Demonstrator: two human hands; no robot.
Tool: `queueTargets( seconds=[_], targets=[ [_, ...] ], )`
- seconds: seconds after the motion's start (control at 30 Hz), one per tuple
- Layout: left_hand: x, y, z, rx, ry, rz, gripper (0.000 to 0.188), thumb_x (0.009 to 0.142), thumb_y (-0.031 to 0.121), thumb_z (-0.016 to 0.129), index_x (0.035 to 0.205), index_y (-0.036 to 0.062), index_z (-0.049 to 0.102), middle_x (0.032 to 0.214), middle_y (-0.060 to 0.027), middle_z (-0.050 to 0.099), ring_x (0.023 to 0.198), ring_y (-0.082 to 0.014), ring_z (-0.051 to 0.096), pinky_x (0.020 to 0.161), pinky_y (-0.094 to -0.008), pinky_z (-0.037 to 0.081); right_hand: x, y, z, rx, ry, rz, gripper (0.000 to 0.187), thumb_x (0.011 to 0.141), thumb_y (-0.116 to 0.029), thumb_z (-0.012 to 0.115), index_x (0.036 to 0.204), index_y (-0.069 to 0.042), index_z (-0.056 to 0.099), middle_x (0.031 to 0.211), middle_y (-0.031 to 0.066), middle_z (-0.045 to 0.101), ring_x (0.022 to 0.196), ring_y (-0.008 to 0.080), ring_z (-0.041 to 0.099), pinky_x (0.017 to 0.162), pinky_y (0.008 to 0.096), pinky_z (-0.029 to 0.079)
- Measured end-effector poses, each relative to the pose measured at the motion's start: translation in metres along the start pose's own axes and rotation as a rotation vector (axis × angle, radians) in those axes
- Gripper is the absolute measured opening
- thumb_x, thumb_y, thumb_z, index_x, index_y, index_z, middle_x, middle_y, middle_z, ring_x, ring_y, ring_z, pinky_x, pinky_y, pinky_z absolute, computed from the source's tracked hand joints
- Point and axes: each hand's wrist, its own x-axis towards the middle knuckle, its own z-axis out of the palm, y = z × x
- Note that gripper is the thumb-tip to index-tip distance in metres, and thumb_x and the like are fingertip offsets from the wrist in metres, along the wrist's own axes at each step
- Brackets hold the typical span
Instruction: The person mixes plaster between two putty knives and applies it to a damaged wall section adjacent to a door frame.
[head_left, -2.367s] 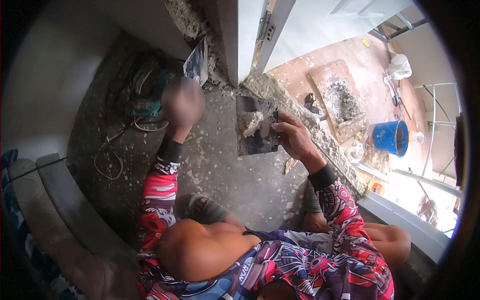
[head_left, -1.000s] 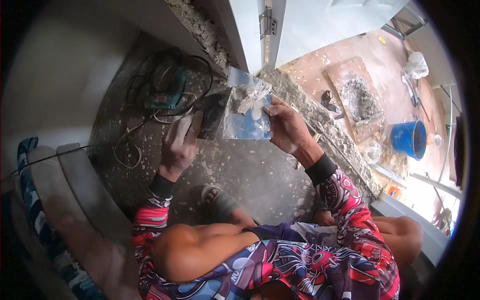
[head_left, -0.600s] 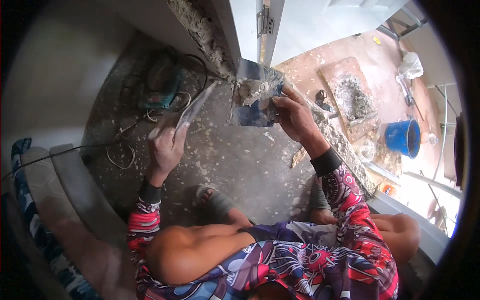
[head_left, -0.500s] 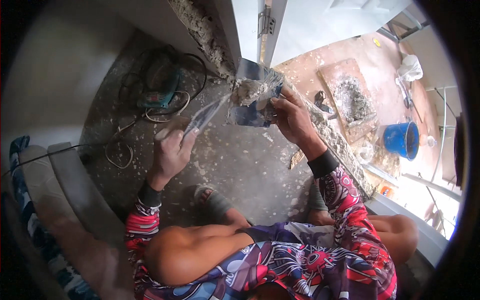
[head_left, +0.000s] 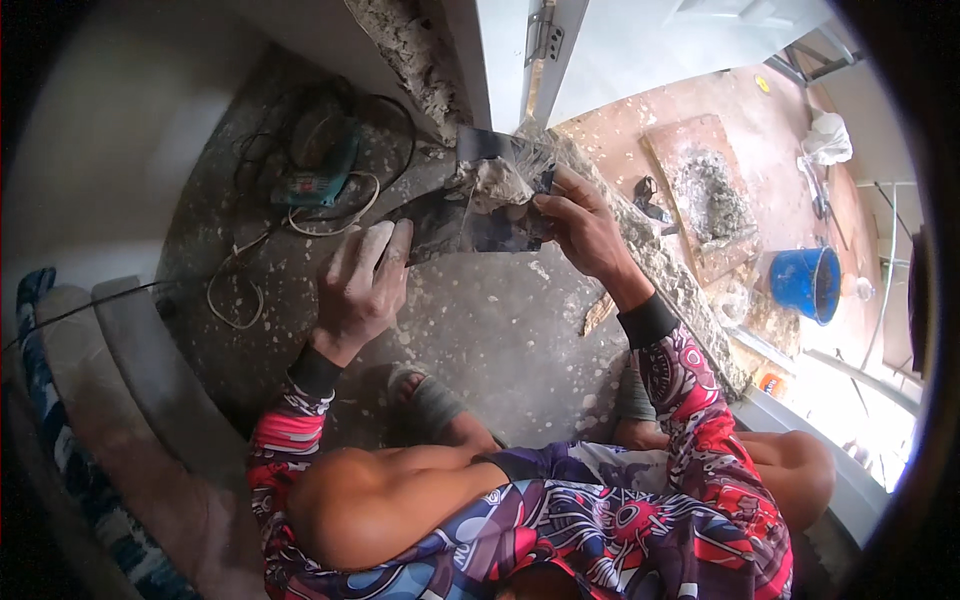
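Note:
My right hand (head_left: 588, 228) pinches the right edge of a dark flat plate (head_left: 505, 146), thumb on top. A lump of wet grey mortar (head_left: 495, 186) sits on that plate. My dusty left hand (head_left: 366, 282) is closed on a dark, smeared flat scraper blade (head_left: 432, 228), its handle hidden by the fingers. The blade lies flat against the plate's left side, its edge at the mortar. Both tools are held above the floor, just in front of the broken wall end and the door frame.
A teal power tool (head_left: 318, 182) with looped cords lies on the speckled floor at left. Rough broken masonry (head_left: 665, 275) runs along the doorway at right. Beyond it are a board (head_left: 692, 135) with a heap of mortar (head_left: 712, 195) and a blue bucket (head_left: 800, 283). A white door (head_left: 650, 50) stands open.
My left hand has turned and moved slightly right, bringing the scraper blade from a steep, edge-on tilt to lie flat by the mortar. My right hand has barely shifted.

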Motion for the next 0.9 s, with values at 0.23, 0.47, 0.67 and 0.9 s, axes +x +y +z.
queueTargets(
  seconds=[0.23, 0.47, 0.67, 0.9],
  targets=[
    [0.011, -0.01, 0.015, 0.05, 0.104, 0.048, 0.04, 0.076, 0.004, 0.065, 0.115, -0.0012, 0.066, 0.105, -0.012, 0.06, 0.08, -0.0288, 0.062, 0.067, -0.0378, 0.054, 0.01, -0.002, -0.011, 0.006, -0.039, -0.015, 0.002, 0.095, -0.007, 0.055, 0.094, -0.007, 0.053, 0.083, -0.0026, 0.054, 0.072, 0.0076, 0.057, 0.063, 0.0253, 0.048],
    [0.04, -0.03, 0.012, 0.114, 0.185, 0.108, 0.037, 0.078, -0.002, 0.063, 0.115, 0.0005, 0.066, 0.1, -0.0113, 0.061, 0.078, -0.0289, 0.06, 0.067, -0.0382, 0.052, 0.013, -0.006, 0.002, 0.218, 0.029, 0.031, 0.016, 0.096, -0.003, 0.051, 0.112, -0.003, 0.055, 0.089, -0.0002, 0.058, 0.072, 0.0084, 0.058, 0.06, 0.0239, 0.047],
    [0.053, -0.046, 0.04, -0.223, 0.366, -0.146, 0.004, 0.089, 0.0, 0.064, 0.087, -0.0038, 0.064, 0.087, -0.0169, 0.063, 0.071, -0.0318, 0.059, 0.061, -0.0383, 0.049, 0.018, 0.003, -0.017, 0.179, -0.021, -0.01, 0.024, 0.096, -0.001, 0.049, 0.12, -0.001, 0.053, 0.099, 0.0045, 0.063, 0.08, 0.0096, 0.063, 0.065, 0.0248, 0.051],
    [0.074, -0.061, 0.093, -0.756, 0.445, -0.606, 0.024, 0.093, 0.012, 0.068, 0.078, -0.0052, 0.063, 0.074, -0.011, 0.07, 0.063, -0.0153, 0.069, 0.057, -0.0297, 0.051, 0.007, 0.001, -0.011, 0.183, 0.056, 0.05, 0.022, 0.096, -0.002, 0.049, 0.117, -0.001, 0.053, 0.1, 0.0061, 0.064, 0.085, 0.0125, 0.066, 0.068, 0.0269, 0.056]
  ],
)
